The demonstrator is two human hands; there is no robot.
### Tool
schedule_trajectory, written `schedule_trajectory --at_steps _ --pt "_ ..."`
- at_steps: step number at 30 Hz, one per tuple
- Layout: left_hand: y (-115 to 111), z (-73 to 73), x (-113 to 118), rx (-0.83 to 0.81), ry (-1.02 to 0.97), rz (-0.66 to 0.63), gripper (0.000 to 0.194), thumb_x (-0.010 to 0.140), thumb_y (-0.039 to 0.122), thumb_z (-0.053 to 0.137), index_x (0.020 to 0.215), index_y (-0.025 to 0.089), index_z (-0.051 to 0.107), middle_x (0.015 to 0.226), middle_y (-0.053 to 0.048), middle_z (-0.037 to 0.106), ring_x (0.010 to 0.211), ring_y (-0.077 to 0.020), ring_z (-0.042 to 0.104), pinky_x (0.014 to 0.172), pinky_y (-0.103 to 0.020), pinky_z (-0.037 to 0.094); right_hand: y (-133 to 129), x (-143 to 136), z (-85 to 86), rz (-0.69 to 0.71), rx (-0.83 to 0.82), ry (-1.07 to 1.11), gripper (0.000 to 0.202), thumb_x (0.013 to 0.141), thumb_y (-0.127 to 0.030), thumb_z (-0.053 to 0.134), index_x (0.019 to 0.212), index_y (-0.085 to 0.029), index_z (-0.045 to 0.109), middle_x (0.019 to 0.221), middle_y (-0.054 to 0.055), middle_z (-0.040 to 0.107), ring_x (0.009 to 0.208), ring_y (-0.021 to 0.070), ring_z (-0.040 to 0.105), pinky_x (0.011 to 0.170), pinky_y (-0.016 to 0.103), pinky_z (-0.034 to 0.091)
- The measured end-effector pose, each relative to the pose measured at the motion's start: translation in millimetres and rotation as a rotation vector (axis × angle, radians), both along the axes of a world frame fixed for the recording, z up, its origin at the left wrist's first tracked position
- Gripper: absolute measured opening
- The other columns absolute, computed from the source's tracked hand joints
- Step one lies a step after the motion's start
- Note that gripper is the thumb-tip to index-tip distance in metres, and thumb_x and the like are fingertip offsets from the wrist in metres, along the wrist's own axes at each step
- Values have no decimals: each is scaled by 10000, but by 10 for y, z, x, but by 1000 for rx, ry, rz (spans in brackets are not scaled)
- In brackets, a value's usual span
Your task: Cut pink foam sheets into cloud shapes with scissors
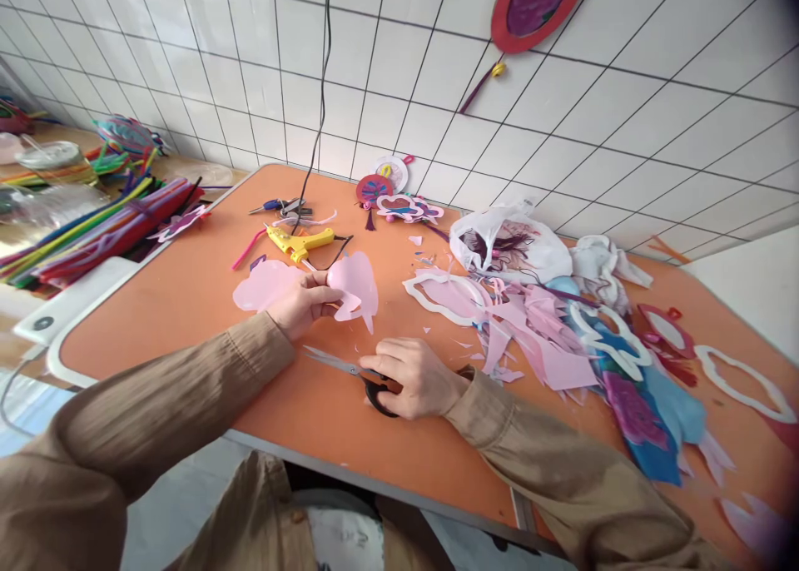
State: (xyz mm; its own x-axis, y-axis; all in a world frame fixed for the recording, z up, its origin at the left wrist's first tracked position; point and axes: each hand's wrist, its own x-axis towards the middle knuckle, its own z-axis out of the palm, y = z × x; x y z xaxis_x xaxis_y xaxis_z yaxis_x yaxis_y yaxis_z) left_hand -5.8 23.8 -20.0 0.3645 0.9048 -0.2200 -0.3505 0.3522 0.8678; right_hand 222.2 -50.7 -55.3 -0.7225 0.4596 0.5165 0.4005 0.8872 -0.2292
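A partly cut pink sheet (357,278) is pinched between the fingers of my left hand (303,303), above the orange table (181,330). My right hand (415,377) is closed round the black handles of a pair of scissors (340,363). The scissor blades are a little apart and point left, below my left hand and clear of the pink sheet. Another pink piece (265,284), with a rounded outline, lies just behind my left wrist.
A yellow glue gun (300,241) lies behind my left hand, its cord rising along the tiled wall. Pink scraps (549,338), white frames (742,379) and a plastic bag (543,250) cover the right side. Colourful pipe cleaners (118,221) lie far left.
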Motion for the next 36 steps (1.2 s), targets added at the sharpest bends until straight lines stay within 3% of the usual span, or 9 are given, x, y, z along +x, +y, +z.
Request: schedule_trajectory --at_steps 12,19,28,36 --pt "-68 -8 80 22 -161 -48 122 547 135 792 640 112 716 617 -61 731 579 -166 694 641 -274 605 -9 22 -32 -17 -8 -55 247 868 -301 638 1061 -162 702 751 26 627 638 171 560 571 297 464" --pt "-78 -8 61 25 -196 -1 90 583 130 779 655 114 726 644 -59 746 630 -171 716 725 -288 606 -14 26 -6 6 14 -17 228 880 -268 625 1064 -153 696 745 26 623 637 171 560 563 299 474" --pt "-56 -8 20 15 -171 88 112 545 122 786 611 125 695 576 -19 693 541 -116 648 574 -210 529 -8 49 -8 37 17 20 256 900 -275 646 1120 -144 666 763 22 609 642 167 552 560 300 466" --pt "-57 -27 4 -31 -193 135 159 546 102 839 614 135 699 599 7 699 561 -87 649 601 -186 552 -2 31 27 41 38 79 285 939 -341 650 1137 -137 653 755 24 615 629 165 554 554 299 469"
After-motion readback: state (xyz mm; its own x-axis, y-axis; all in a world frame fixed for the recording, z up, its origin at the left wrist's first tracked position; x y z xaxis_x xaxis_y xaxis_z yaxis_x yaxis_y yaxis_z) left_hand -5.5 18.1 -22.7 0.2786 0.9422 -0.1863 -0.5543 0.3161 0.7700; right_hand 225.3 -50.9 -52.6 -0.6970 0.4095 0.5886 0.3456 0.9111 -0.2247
